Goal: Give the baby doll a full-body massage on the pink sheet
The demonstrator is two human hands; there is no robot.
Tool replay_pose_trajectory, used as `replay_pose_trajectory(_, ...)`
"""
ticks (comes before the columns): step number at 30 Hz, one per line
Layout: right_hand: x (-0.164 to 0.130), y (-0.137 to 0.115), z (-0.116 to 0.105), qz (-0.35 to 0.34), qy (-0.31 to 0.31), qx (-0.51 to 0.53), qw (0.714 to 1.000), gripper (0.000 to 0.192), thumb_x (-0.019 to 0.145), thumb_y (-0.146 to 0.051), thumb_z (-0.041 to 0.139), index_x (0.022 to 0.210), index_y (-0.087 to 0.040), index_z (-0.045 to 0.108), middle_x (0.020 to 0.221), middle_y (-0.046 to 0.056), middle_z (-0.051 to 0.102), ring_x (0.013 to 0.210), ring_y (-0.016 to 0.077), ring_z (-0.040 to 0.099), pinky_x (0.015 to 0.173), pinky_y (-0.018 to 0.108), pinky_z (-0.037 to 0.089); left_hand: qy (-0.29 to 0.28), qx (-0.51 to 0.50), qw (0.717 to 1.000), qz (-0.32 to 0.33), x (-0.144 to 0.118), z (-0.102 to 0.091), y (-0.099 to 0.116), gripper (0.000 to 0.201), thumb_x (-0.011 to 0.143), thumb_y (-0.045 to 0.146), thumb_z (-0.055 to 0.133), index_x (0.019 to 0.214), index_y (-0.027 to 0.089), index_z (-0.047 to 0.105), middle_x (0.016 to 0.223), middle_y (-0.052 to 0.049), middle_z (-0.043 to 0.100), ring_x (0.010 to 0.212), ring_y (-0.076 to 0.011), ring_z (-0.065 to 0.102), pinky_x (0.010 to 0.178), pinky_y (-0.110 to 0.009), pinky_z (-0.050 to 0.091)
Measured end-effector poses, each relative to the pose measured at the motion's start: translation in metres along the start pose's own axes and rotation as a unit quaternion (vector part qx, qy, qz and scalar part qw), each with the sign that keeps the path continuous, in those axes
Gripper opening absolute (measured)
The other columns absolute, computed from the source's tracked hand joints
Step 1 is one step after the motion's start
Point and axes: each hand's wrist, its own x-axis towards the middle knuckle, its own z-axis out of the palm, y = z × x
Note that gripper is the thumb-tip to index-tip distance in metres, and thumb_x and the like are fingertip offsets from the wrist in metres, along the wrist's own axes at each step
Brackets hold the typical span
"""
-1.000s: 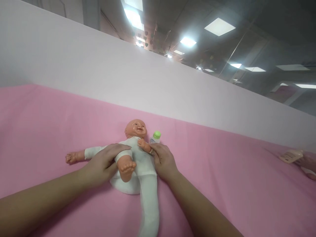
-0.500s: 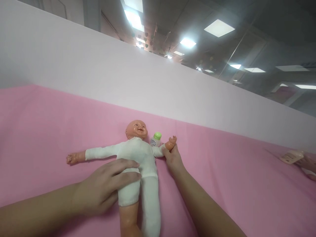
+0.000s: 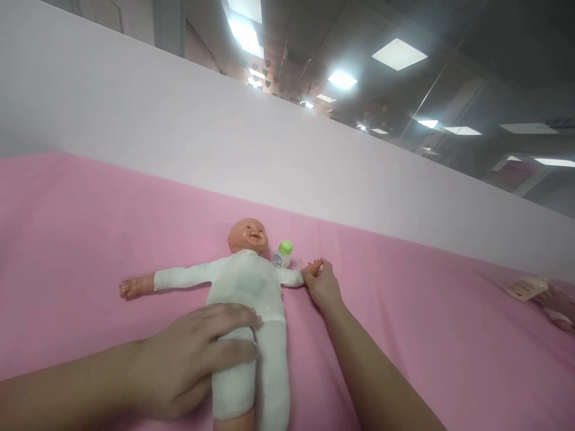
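Note:
A baby doll (image 3: pixel 249 281) with a cloth body and plastic head lies face up on the pink cloth, arms spread. My left hand (image 3: pixel 202 353) is closed over the top of the doll's thigh at image left, fingers curled across it; its thumb is partly hidden. Between finger and thumb, my right hand (image 3: pixel 324 284) grips the doll's small plastic hand (image 3: pixel 313 267) at image right. A small clear bottle (image 3: pixel 282 256) with a green cap stands beside the doll's shoulder, close to that arm. The lower legs run out of view.
Pink cloth (image 3: pixel 404 311) covers the surface. A pale low wall (image 3: pixel 188 137) rises behind the doll. At the far right lie a beige flat item (image 3: pixel 525 288) and part of another plastic doll (image 3: pixel 559 305), cut off by the edge.
My right hand has shifted from the doll's wrist outward onto its plastic hand, and that arm lies straighter. My left hand has slid slightly down the thigh.

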Motion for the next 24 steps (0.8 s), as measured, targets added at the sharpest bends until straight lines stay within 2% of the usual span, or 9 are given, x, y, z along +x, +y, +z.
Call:
replay_pose_trajectory(3, -0.007, -0.017, -0.003, 0.024, 0.0, -0.048, 0.999, 0.081, 0.079, -0.043, 0.072, 0.149, -0.018, 0.04, 0.12, 0.015, 0.072, 0.093, 0.0289, 0.074, 0.083, 0.043, 0.059, 0.078, 0.001, 0.996, -0.054, -0.008, 0.005, -0.011, 0.051, 0.093, 0.015, 0.043, 0.141, 0.031, 0.047, 0.145, -0.009, 0.055, 0.134, -0.0262, 0.054, 0.11, -0.042, 0.048)
replay_pose_trajectory(5, -0.014, -0.032, -0.002, -0.01, -0.014, -0.025, 1.0, 0.085, 0.085, -0.043, 0.068, 0.156, -0.02, 0.029, 0.132, 0.016, 0.067, 0.094, 0.0272, 0.074, 0.084, 0.042, 0.059, 0.12, 0.009, 0.987, -0.11, -0.014, 0.005, -0.021, 0.048, 0.097, 0.015, 0.04, 0.142, 0.032, 0.048, 0.146, -0.008, 0.056, 0.136, -0.0257, 0.052, 0.113, -0.044, 0.045)
replay_pose_trajectory(7, -0.023, -0.047, 0.001, -0.066, -0.031, 0.006, 0.997, 0.08, 0.09, -0.041, 0.062, 0.159, -0.023, 0.025, 0.144, 0.015, 0.059, 0.099, 0.0253, 0.073, 0.084, 0.041, 0.061, 0.144, 0.003, 0.973, -0.179, -0.016, 0.003, -0.032, 0.044, 0.099, 0.02, 0.042, 0.14, 0.03, 0.051, 0.145, -0.008, 0.056, 0.137, -0.0265, 0.051, 0.113, -0.045, 0.045)
replay_pose_trajectory(9, -0.032, -0.06, 0.006, -0.123, -0.055, 0.022, 0.991, 0.066, 0.094, -0.036, 0.057, 0.155, -0.026, 0.034, 0.145, 0.011, 0.058, 0.106, 0.0241, 0.071, 0.086, 0.04, 0.061, 0.153, -0.027, 0.956, -0.247, -0.014, 0.0, -0.042, 0.038, 0.098, 0.029, 0.047, 0.134, 0.026, 0.057, 0.142, -0.008, 0.06, 0.133, -0.0282, 0.055, 0.109, -0.043, 0.049)
replay_pose_trajectory(11, -0.04, -0.068, 0.012, -0.186, -0.072, 0.004, 0.98, 0.048, 0.095, -0.031, 0.055, 0.143, -0.028, 0.053, 0.138, 0.008, 0.064, 0.111, 0.0239, 0.069, 0.094, 0.041, 0.059, 0.155, -0.055, 0.942, -0.292, -0.008, -0.004, -0.048, 0.034, 0.097, 0.038, 0.05, 0.124, 0.024, 0.064, 0.131, -0.007, 0.067, 0.122, -0.029, 0.062, 0.1, -0.039, 0.054)
replay_pose_trajectory(13, -0.045, -0.073, 0.016, -0.245, -0.09, -0.038, 0.965, 0.037, 0.095, -0.026, 0.055, 0.13, -0.03, 0.065, 0.131, 0.004, 0.069, 0.115, 0.024, 0.067, 0.102, 0.043, 0.055, 0.15, -0.075, 0.936, -0.309, -0.001, -0.007, -0.049, 0.033, 0.097, 0.044, 0.049, 0.114, 0.022, 0.068, 0.116, -0.006, 0.073, 0.111, -0.028, 0.067, 0.092, -0.036, 0.057)
replay_pose_trajectory(16, -0.049, -0.079, 0.019, -0.285, -0.136, -0.082, 0.945, 0.04, 0.094, -0.019, 0.053, 0.129, -0.032, 0.066, 0.127, 0.001, 0.071, 0.116, 0.0233, 0.065, 0.104, 0.044, 0.052, 0.137, -0.103, 0.93, -0.324, 0.005, -0.009, -0.047, 0.035, 0.098, 0.048, 0.048, 0.107, 0.02, 0.068, 0.105, -0.006, 0.074, 0.102, -0.0259, 0.069, 0.088, -0.036, 0.058)
replay_pose_trajectory(20, -0.048, -0.081, 0.019, -0.28, -0.167, -0.082, 0.942, 0.038, 0.093, -0.018, 0.056, 0.128, -0.03, 0.065, 0.126, 0.003, 0.071, 0.118, 0.0244, 0.063, 0.105, 0.046, 0.048, 0.12, -0.115, 0.93, -0.327, 0.005, -0.009, -0.048, 0.034, 0.098, 0.048, 0.051, 0.108, 0.02, 0.066, 0.112, -0.008, 0.073, 0.107, -0.0265, 0.067, 0.092, -0.037, 0.057)
replay_pose_trajectory(24, -0.046, -0.076, 0.019, -0.244, -0.17, -0.075, 0.952, 0.041, 0.09, -0.027, 0.063, 0.131, -0.027, 0.061, 0.125, 0.006, 0.07, 0.115, 0.0268, 0.062, 0.101, 0.047, 0.049, 0.111, -0.081, 0.945, -0.296, -0.002, -0.005, -0.051, 0.035, 0.097, 0.041, 0.053, 0.125, 0.022, 0.062, 0.13, -0.009, 0.067, 0.12, -0.0278, 0.062, 0.1, -0.037, 0.053)
